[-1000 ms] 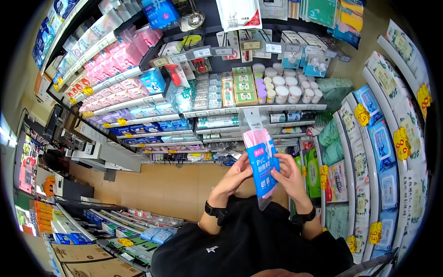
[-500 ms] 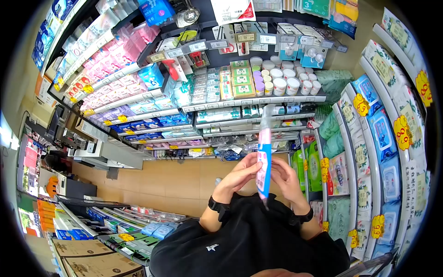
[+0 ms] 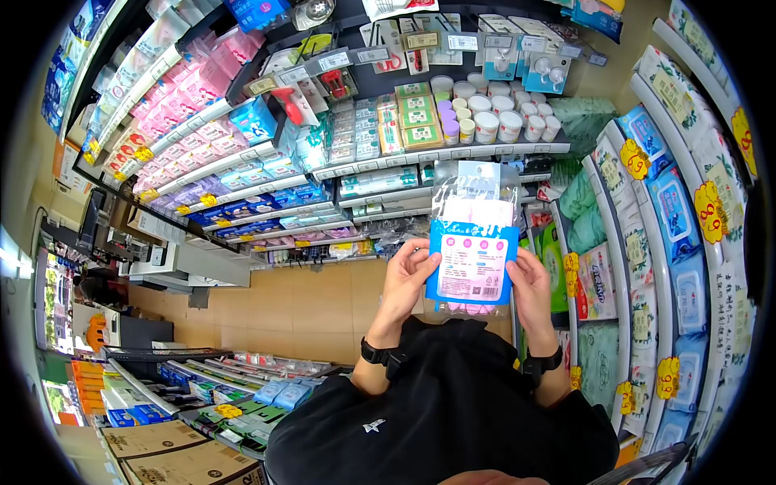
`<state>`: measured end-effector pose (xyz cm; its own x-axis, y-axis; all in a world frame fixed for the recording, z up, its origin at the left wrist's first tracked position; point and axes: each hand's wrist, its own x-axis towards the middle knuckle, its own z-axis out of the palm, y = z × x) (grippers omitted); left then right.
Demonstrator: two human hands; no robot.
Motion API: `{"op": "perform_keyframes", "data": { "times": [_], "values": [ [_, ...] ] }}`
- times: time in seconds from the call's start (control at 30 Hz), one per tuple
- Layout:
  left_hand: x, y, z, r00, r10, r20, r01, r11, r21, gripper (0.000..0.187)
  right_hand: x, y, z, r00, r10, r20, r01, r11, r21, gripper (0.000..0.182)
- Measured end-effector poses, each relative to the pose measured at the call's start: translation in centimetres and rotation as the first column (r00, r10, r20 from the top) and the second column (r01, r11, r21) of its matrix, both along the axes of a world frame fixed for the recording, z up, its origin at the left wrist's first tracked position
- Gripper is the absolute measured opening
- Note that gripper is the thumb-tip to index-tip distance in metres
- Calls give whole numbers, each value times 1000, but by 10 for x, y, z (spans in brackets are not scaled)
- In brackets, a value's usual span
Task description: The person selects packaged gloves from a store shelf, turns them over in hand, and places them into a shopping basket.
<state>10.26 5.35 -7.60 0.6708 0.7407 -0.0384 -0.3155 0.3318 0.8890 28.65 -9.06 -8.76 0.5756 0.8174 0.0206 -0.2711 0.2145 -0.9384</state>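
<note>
Between my two hands is a clear plastic packet [image 3: 473, 263] with a blue and white printed label, its printed face turned up toward me. Pink items show through at its bottom edge, but I cannot make out their kind. My left hand [image 3: 408, 279] pinches the left edge, thumb on the front and fingers behind. At the right edge my right hand [image 3: 531, 287] grips it the same way. The packet is upright in front of my chest, with the hang-hole tab at its top.
Ahead stands a shelf [image 3: 485, 151] with white tubs [image 3: 486, 126] and boxed goods. Wipes packs [image 3: 672, 222] fill the shelves close on my right. Pink packs [image 3: 202, 85] line the left shelves. Cardboard boxes [image 3: 174, 453] sit at lower left, beside the tiled floor [image 3: 275, 311].
The packet was edge-on to me and has been turned so its printed face shows. My hands have moved apart to its two side edges.
</note>
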Motion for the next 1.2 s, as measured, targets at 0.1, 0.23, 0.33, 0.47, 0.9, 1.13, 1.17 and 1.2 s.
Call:
{"op": "perform_keyframes", "data": {
  "times": [0.1, 0.23, 0.33, 0.47, 0.9, 1.13, 1.17, 1.2],
  "values": [
    [-2, 0, 0, 1000, 12, -24, -12, 1000, 18, 13, 2, 1, 0, 1000, -19, 17, 19, 1000, -4, 27],
    [-8, 2, 2, 998, -3, -65, 5, 1000, 26, 10, 3, 4, 3, 998, -26, 49, 27, 1000, -9, 26],
    [-11, 1, 4, 996, 25, -83, -22, 999, 39, 8, 4, 5, 6, 1000, -1, -1, 1, 1000, -15, 25],
    [-11, 1, 3, 994, 45, -96, -42, 999, 34, 7, 5, 7, 18, 996, 46, -78, -47, 999, -5, 25],
    [-8, 0, 8, 996, 20, -90, -14, 998, 65, 6, 10, 3, 12, 1000, 4, -4, -4, 1000, -1, 23],
    [-7, -1, 11, 995, 10, -98, -3, 997, 71, 7, 11, 1, 11, 1000, -7, 9, 7, 1000, -12, 22],
    [-8, -2, 10, 994, 15, -106, -7, 997, 71, 6, 11, 1, 11, 1000, -13, 11, 13, 1000, -22, 22],
    [-7, -1, 9, 993, 18, -114, -10, 997, 71, 6, 11, 1, 12, 1000, -14, 11, 14, 1000, -21, 22]
  ]
}}
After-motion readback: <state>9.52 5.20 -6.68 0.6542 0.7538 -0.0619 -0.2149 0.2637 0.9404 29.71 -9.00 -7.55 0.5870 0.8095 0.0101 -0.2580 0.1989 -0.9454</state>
